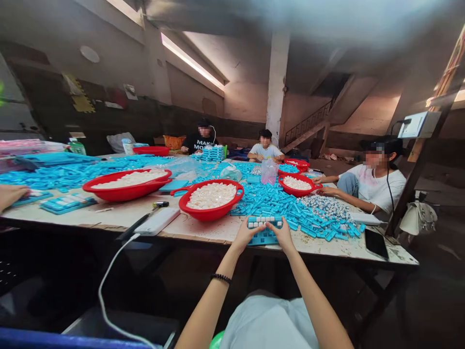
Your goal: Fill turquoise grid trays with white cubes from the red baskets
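At the table's front edge, my left hand (244, 234) and my right hand (284, 235) are closed on opposite ends of a blue plastic frame (264, 238). A row of white square pieces (258, 222) sits along its upper part, and open blue slots show below. Both thumbs reach inward over the white pieces, nearly meeting. Just beyond my hands lies a wide heap of loose blue plastic parts (269, 201). A red basin (205, 213) full of small white pieces (212, 195) stands to the left of them.
Another red basin (112, 195), a white power bank (157, 222) with a cable, and a black phone (376, 243) lie on the table (214, 231). Small metallic-looking parts (325, 207) are heaped at right. Three people sit around it; another hand (12, 196) shows at far left.
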Demonstrator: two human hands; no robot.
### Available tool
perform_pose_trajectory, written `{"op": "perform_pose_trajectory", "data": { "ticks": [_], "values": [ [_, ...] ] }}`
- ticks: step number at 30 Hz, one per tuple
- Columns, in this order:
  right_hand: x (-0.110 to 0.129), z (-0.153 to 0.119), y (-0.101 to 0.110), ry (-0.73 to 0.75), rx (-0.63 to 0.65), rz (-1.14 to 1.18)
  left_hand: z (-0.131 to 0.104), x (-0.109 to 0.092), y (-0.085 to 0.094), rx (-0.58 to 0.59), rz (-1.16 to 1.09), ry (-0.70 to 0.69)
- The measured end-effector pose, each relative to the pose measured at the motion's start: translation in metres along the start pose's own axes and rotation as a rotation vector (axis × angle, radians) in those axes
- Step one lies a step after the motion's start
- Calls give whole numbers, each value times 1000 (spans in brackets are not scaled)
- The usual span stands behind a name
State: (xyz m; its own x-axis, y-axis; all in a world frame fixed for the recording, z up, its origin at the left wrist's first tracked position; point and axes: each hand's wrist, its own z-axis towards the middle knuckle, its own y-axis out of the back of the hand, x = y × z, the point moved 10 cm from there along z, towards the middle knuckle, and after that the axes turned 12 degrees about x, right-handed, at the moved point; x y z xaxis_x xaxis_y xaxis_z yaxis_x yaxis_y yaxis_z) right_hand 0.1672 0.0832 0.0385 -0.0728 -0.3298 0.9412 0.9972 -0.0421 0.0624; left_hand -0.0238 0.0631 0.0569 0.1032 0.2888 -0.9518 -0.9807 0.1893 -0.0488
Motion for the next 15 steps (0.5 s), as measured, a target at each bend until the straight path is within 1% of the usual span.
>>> {"op": "perform_pose_trajectory", "data": {
  "ticks": [4,9,11,15],
  "values": [
    [0,1,-1,9,47,5,-2,-3,-3,-26,1,-10],
    [-8,0,4,-65,24,-33,0,4,-2,-41,-12,17],
    [-5,0,3,-65,30,-41,1,4,-1,-43,-16,26],
    [6,-2,-5,-13,104,-4,0,1,-3,-17,-4,21]
  ]
}}
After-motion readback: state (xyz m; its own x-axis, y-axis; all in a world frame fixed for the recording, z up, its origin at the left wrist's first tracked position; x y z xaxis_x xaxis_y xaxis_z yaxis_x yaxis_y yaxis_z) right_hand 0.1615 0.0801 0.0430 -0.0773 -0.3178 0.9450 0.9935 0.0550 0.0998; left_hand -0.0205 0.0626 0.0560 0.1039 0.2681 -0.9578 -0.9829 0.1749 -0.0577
